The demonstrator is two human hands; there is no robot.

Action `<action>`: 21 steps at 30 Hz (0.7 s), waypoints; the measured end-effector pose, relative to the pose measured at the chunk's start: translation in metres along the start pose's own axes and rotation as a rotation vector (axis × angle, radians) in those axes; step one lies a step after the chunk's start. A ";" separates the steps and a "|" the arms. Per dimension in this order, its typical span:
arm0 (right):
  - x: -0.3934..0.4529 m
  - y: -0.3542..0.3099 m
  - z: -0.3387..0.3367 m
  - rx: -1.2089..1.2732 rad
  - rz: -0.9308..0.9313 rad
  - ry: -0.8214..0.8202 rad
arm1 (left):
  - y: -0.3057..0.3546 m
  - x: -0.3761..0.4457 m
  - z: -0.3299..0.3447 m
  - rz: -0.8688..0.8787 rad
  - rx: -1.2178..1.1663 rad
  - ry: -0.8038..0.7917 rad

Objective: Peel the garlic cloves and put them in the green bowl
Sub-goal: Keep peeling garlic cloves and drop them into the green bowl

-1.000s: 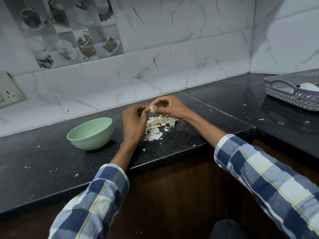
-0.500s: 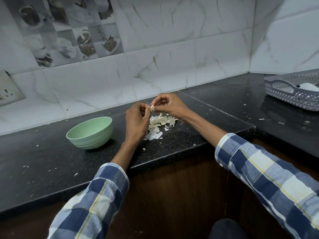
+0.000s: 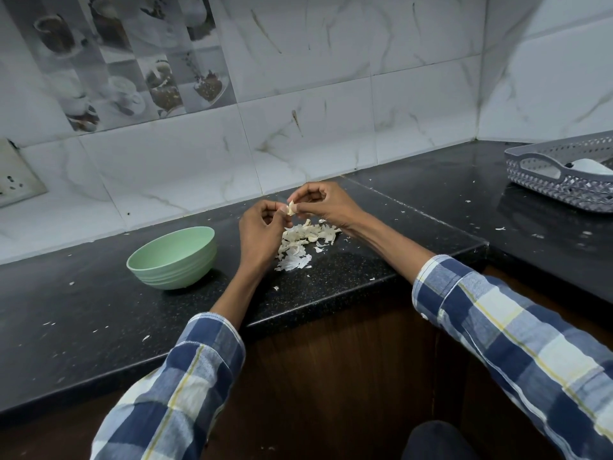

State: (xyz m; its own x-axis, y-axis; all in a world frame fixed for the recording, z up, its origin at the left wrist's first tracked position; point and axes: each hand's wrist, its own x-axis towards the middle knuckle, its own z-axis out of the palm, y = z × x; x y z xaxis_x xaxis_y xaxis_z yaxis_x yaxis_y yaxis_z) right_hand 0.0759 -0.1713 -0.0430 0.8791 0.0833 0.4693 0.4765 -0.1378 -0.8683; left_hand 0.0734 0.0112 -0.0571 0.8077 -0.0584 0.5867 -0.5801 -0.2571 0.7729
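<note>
On the black countertop (image 3: pixel 348 270), in the head view, a garlic clove (image 3: pixel 291 208) was held above the surface between both hands. The left hand (image 3: pixel 262 232) had its fingers curled, thumb and fingertips pinching the clove's left side. The right hand (image 3: pixel 326 204) pinched it from the right, fingers likewise curled. Directly beneath lay a pile of peeled skins (image 3: pixel 303 240), touching the counter. The green bowl (image 3: pixel 174 257) stood upright to the left of the left hand, near but apart; its contents could not be seen. A grey perforated basket (image 3: pixel 560 180) sat at far right, well apart.
</note>
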 end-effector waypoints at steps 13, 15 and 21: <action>-0.005 -0.006 0.003 -0.112 -0.070 -0.005 | -0.001 0.003 -0.001 0.052 0.113 0.046; -0.006 -0.008 0.003 -0.121 -0.089 -0.014 | -0.001 0.003 -0.002 0.017 0.057 0.046; -0.007 -0.010 0.004 -0.148 -0.127 0.007 | 0.001 0.001 -0.003 0.006 -0.008 0.033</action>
State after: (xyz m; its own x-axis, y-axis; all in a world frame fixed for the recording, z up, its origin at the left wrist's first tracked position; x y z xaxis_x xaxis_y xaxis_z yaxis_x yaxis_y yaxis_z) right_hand 0.0650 -0.1668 -0.0387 0.8114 0.1021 0.5755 0.5794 -0.2706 -0.7688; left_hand 0.0733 0.0138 -0.0544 0.8003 -0.0278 0.5990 -0.5858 -0.2494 0.7711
